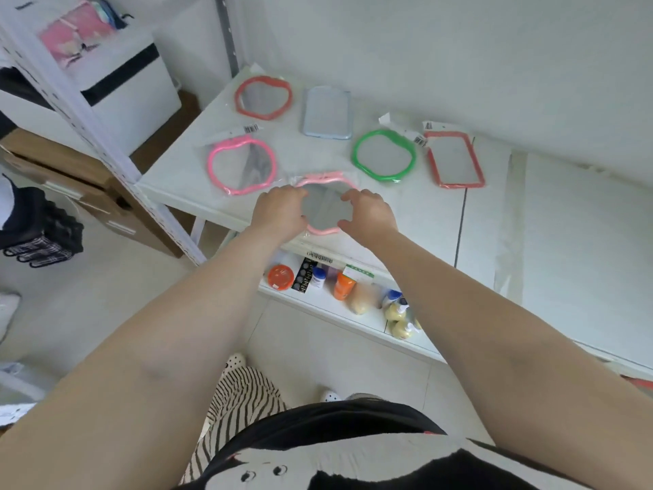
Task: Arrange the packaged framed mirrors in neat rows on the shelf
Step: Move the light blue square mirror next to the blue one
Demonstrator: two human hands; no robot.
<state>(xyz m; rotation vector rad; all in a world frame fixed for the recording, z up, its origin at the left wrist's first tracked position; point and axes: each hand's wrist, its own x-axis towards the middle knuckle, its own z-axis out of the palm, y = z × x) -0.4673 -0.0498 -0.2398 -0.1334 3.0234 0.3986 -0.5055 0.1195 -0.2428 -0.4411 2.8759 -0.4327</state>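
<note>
White shelf (406, 221), both hands (282, 210) gripping pale-pink apple-shaped bagged mirror (327, 206).

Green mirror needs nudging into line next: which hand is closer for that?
Right, probably. The right hand sits on the side of the pale pink mirror nearest the green mirror, with open shelf between. The left hand would have to cross over.

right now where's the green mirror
In the head view, the green mirror lies flat on the shelf, right of centre, between the blue mirror and red rectangular mirror.
</note>
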